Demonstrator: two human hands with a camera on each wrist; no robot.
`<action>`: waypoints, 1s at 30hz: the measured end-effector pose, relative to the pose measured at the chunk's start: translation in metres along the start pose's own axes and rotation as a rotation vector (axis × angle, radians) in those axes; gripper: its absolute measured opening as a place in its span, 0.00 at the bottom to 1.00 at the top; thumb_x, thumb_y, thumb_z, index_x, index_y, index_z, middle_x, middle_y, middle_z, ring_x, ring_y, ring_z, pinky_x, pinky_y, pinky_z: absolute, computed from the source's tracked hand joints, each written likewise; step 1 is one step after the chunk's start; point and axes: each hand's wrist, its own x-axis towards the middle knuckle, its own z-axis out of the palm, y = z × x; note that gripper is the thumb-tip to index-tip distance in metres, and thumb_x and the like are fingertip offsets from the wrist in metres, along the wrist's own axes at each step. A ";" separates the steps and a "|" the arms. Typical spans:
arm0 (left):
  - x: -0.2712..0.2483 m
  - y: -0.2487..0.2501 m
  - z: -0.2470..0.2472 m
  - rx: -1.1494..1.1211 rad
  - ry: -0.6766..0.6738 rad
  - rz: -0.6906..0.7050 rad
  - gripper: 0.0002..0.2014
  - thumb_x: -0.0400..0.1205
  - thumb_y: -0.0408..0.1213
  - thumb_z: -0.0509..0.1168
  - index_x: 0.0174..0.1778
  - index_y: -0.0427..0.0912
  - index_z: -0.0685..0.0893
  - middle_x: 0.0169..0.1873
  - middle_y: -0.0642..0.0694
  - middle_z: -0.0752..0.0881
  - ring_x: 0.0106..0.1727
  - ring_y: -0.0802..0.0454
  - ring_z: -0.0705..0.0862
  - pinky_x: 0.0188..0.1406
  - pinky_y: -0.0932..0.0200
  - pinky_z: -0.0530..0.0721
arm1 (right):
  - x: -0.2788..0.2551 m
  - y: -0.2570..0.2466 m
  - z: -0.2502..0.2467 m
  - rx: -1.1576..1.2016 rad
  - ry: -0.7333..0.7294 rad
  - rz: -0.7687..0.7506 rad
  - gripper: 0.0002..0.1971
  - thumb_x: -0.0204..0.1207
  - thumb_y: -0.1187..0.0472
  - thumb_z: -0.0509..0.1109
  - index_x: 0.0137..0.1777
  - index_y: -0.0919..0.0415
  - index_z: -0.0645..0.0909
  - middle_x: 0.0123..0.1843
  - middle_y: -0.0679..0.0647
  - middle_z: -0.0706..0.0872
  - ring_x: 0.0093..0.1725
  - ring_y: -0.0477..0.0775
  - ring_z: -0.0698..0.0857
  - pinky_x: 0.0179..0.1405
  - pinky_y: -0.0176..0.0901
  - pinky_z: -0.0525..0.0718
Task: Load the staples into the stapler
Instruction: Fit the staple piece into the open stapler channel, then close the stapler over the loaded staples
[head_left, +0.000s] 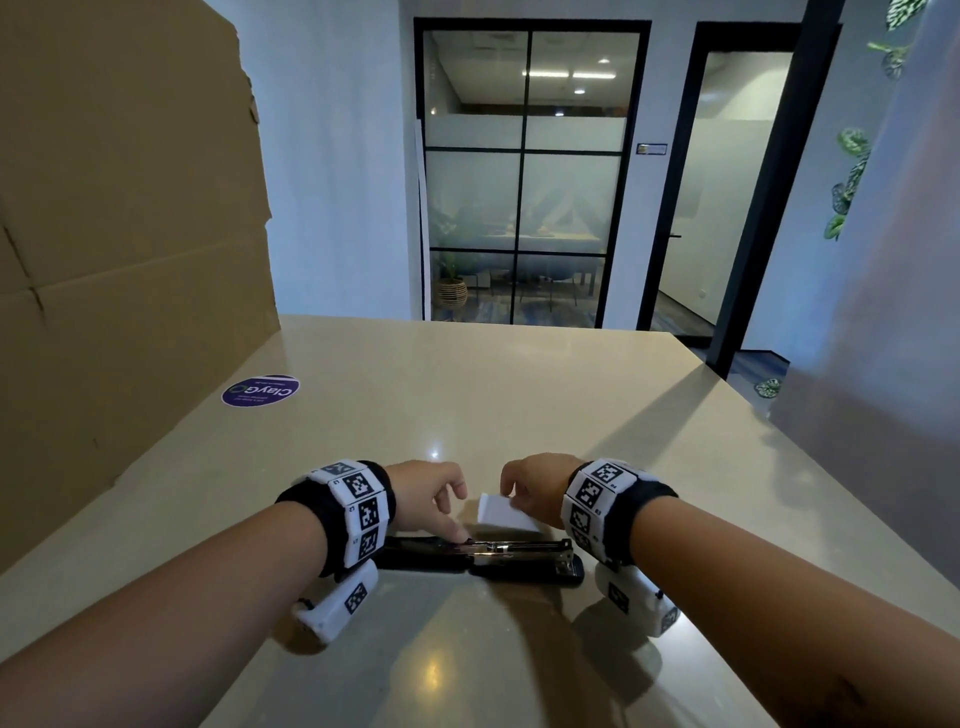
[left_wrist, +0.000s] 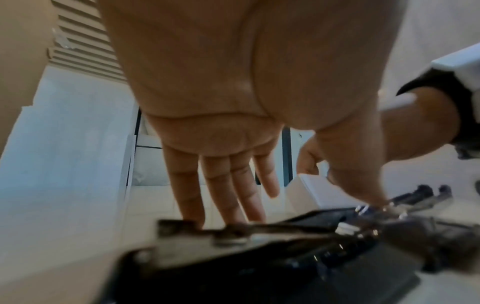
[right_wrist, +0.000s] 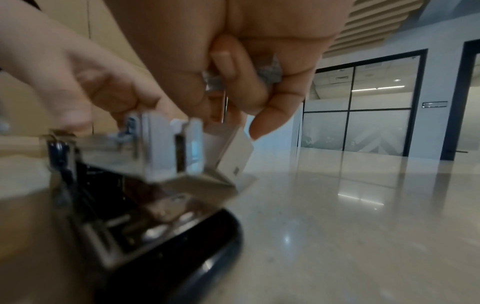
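Note:
A black stapler (head_left: 478, 560) lies swung open flat on the beige table (head_left: 467, 415), its metal magazine (head_left: 511, 546) facing up. My left hand (head_left: 457, 514) hovers over its hinge. The thumb (left_wrist: 363, 185) presses on the metal rail while the other fingers (left_wrist: 233, 185) reach straight down behind the stapler. My right hand (head_left: 519, 491) is just behind the stapler's right end and pinches a grey strip of staples (right_wrist: 270, 71) between thumb and curled fingers. A small white staple box (head_left: 506, 513) lies on the table right behind the stapler, under that hand.
A large cardboard sheet (head_left: 130, 234) stands along the table's left side, with a round purple sticker (head_left: 260, 391) on the tabletop near it. A grey partition (head_left: 883, 364) rises at the right. The table's far edge (head_left: 519, 323) faces glass doors.

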 end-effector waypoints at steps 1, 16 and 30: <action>-0.004 -0.002 0.000 0.043 -0.045 -0.015 0.28 0.71 0.51 0.76 0.64 0.49 0.77 0.50 0.55 0.82 0.58 0.50 0.83 0.64 0.52 0.81 | 0.001 0.000 0.001 -0.010 -0.013 0.005 0.15 0.82 0.54 0.62 0.66 0.51 0.77 0.65 0.52 0.85 0.64 0.56 0.83 0.62 0.49 0.80; -0.014 -0.011 0.007 0.258 -0.108 0.015 0.20 0.71 0.44 0.77 0.56 0.47 0.82 0.47 0.53 0.82 0.48 0.51 0.80 0.54 0.51 0.81 | -0.024 0.006 -0.008 0.185 0.130 0.066 0.14 0.77 0.67 0.58 0.62 0.60 0.73 0.66 0.58 0.77 0.48 0.56 0.77 0.50 0.47 0.77; -0.015 -0.010 0.008 0.204 -0.110 0.010 0.19 0.70 0.42 0.78 0.55 0.47 0.83 0.45 0.54 0.84 0.46 0.52 0.82 0.52 0.54 0.81 | -0.046 -0.009 0.014 0.100 -0.036 -0.095 0.30 0.80 0.74 0.57 0.79 0.52 0.65 0.70 0.50 0.84 0.68 0.55 0.81 0.63 0.40 0.77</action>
